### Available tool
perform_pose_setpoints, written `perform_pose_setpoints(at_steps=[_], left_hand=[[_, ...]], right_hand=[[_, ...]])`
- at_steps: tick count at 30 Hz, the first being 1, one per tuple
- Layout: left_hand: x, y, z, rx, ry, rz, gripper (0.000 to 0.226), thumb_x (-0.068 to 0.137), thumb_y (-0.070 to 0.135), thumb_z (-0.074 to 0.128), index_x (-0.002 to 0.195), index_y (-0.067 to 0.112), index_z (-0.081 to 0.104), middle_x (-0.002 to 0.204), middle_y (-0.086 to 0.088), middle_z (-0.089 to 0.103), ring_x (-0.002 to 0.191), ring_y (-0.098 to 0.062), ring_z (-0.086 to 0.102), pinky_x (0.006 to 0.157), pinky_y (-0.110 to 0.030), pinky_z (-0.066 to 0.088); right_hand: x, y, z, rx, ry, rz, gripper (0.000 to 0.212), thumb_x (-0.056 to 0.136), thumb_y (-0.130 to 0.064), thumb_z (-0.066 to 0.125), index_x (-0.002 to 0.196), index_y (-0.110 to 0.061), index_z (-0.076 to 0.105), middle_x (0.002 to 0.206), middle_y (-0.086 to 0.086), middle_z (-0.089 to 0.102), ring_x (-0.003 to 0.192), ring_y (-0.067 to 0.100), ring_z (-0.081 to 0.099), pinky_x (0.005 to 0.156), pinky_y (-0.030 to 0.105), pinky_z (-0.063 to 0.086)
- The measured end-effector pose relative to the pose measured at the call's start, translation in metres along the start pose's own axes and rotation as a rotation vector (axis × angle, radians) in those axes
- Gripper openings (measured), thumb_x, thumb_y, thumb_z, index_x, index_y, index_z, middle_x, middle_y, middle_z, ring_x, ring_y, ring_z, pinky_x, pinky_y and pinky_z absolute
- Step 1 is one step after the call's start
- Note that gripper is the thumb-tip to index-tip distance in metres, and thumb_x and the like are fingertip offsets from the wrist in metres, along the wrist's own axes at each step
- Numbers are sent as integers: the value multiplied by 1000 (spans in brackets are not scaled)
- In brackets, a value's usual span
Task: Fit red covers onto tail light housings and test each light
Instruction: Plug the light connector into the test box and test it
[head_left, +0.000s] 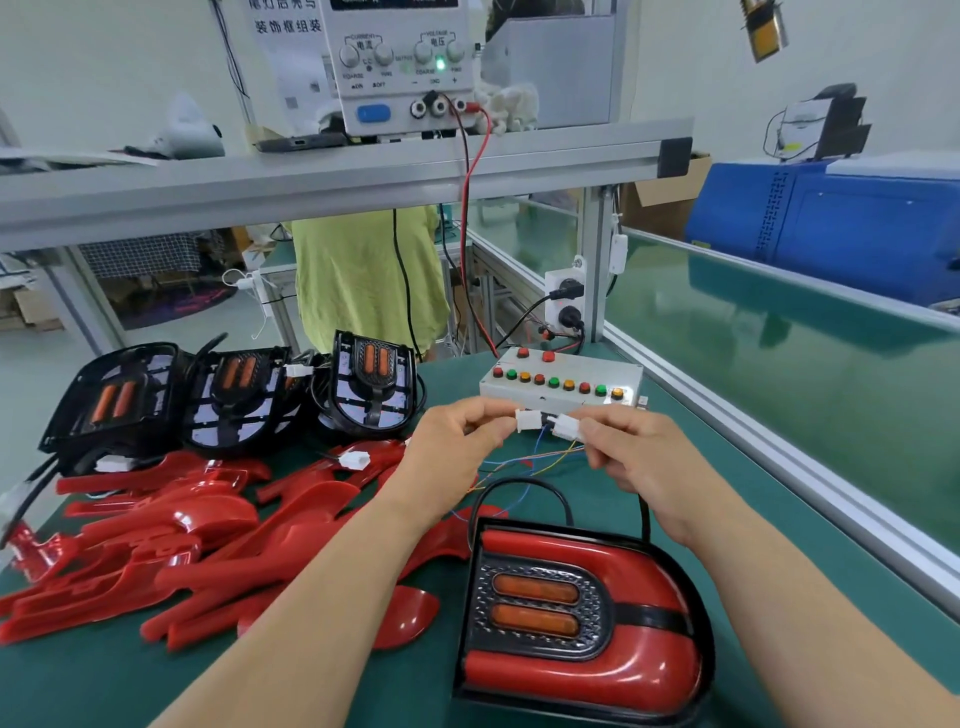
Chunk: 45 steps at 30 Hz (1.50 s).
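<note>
now testing judged under way: white connector (529, 420) pinched in left hand (457, 441), mate (566, 428) pinched in right hand (623, 454); square alignment, firm push needed next.

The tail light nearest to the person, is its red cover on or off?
On. The red cover wraps the nearest tail light, while the three housings behind show bare black frames.
</note>
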<state>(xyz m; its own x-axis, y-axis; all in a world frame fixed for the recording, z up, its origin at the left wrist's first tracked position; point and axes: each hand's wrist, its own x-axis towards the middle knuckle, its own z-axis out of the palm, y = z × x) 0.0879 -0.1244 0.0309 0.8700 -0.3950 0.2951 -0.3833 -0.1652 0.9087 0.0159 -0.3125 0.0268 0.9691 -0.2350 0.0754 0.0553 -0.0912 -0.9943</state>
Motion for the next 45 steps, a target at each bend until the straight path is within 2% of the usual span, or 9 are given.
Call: perform_pose_setpoints(at_steps=[4,11,17,21,25,30,36,42,45], left_hand=[[0,0,0,42,8,-12,18,92,14,67,85,30,71,66,27,65,63,12,54,66,-4,40],[-1,5,-2,86,-61,-30,17,91,18,69,81,31,72,67,27,66,63,12,55,60,-5,42],[2,6,-7,137,-74,-65,18,91,21,69,77,32,72,65,24,66,62,9,54,61,-5,43],[2,5,-5,139,-89,-81,16,89,21,70,76,30,74,75,16,72,70,5,60,64,-6,46],[2,4,0,132,-84,-78,18,89,21,71,74,32,73,75,20,72,71,11,61,64,-2,43],[3,0,4,99,-79,-91,18,88,19,71,73,30,73,68,22,70,65,12,59,62,-4,42],[6,-4,6,129,-122,-131,20,88,16,69,71,26,73,53,19,59,49,6,46,53,-8,38],[10,-11,9,72,-115,-165,20,88,16,70,70,23,73,53,13,55,48,0,44,51,-12,38],[15,-13,9,16,-99,-177,21,89,16,70,71,24,73,54,12,56,49,-1,43,50,-12,38]], right_hand=[[-1,0,1,17,5,3,16,98,-11,57,96,-13,73,60,1,51,39,0,32,41,9,27],[-1,0,2,-86,-13,-19,20,97,-17,60,85,-23,74,56,-6,56,42,0,36,43,9,31],[-1,1,4,-234,-24,-81,24,97,-21,61,87,-38,74,60,-11,64,49,4,40,53,20,38],[-1,2,6,-210,-18,-87,26,97,-20,61,85,-39,74,61,-10,64,50,6,41,57,28,38],[0,4,7,-226,-31,-81,23,98,-22,60,89,-38,74,62,-10,65,50,5,43,57,25,40],[1,9,5,-209,-42,-83,24,98,-20,60,91,-38,74,61,-11,65,48,1,44,51,13,40],[3,17,6,-194,-56,-76,25,97,-18,61,90,-38,74,60,-8,65,49,2,45,53,15,41],[9,21,7,-205,-42,-73,29,97,-20,61,84,-42,74,60,-8,65,48,1,46,52,15,40],[11,19,3,-187,-98,-96,23,94,-23,65,89,-44,74,65,-12,66,52,0,47,55,15,40]])
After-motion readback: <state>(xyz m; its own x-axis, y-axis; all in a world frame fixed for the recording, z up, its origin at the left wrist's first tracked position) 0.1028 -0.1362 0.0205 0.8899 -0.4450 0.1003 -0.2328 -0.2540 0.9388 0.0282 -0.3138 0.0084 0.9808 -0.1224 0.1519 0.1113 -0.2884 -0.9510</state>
